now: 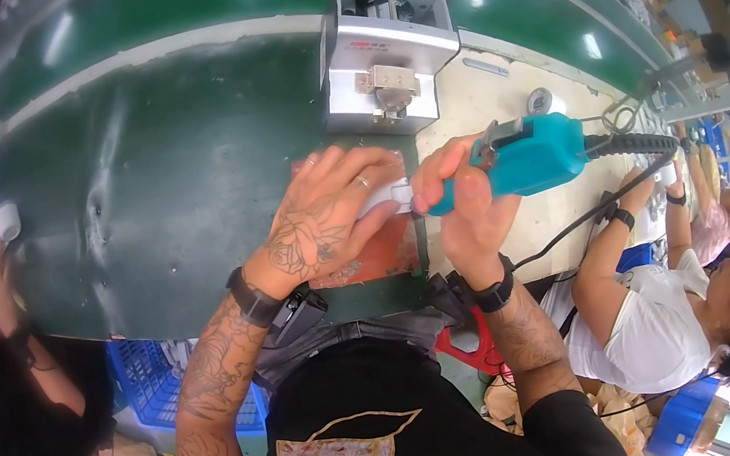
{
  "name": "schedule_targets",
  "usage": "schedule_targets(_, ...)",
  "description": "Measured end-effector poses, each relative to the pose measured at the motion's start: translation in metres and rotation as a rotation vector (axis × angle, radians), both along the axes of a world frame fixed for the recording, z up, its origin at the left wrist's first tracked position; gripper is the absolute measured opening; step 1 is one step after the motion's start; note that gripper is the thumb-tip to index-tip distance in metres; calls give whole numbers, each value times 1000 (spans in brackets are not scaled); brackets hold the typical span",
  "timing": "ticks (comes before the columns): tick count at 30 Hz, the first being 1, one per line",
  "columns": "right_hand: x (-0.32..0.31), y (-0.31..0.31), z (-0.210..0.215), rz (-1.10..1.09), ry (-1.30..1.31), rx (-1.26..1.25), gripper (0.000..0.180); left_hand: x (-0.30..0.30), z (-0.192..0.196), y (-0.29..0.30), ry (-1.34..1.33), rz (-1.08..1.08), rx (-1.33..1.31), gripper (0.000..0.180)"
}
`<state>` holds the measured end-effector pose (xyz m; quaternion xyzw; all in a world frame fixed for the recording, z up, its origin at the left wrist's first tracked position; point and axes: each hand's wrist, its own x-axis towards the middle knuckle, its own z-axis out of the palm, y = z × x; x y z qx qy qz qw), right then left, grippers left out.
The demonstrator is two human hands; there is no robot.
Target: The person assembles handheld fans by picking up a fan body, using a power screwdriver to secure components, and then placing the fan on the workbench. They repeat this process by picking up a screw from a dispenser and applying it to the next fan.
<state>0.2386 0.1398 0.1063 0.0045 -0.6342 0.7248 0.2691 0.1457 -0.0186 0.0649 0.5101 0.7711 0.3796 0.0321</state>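
My left hand [323, 204] lies over a small white plastic part [399, 192], its fingers closed around it and hiding most of it. Below the part is a worn reddish-brown mat [371, 268] on the bench. In my right hand [474, 211] is a teal corded electric screwdriver [537, 153], lying nearly level with its front end pointing left. That front end meets or nearly meets the white part; my fingers cover the exact contact. A thick black cord leaves the screwdriver's back end.
A grey screw feeder [388, 43] stands just beyond my hands. Right of it are a pale board [461, 108] and a white roll [545, 101]. A person in white [637, 318] works at right, another at far left. A blue basket [146, 382] stands below the bench.
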Motion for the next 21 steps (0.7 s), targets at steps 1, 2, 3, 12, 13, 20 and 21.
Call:
schedule_targets(1, 1, 0, 0, -13, 3, 3, 45, 1, 1, 1, 6, -4, 0, 34)
schedule_targets(2, 2, 0, 0, -17, 10, 4, 45, 3, 3, 1, -6, 33, 13, 35)
schedule_targets(3, 4, 0, 1, -37, -12, 43, 46, 5, 5, 2, -17, 70, 27, 37)
schedule_targets(12, 56, -3, 28, -108, 22, -46, 68, 29, 2, -16, 147, -45, 12, 46)
schedule_targets(13, 61, -5, 31, -154, 39, -32, 71, 36, 0, -13, 165, 14, 97, 46)
schedule_targets(20, 79, -4, 23, -168, 5, -33, 72, 38, -1, -18, 118, 53, 117, 44)
schedule_targets(21, 80, -6, 19, -206, -18, -51, 71, 39, 0, -21, 93, 43, 109, 43)
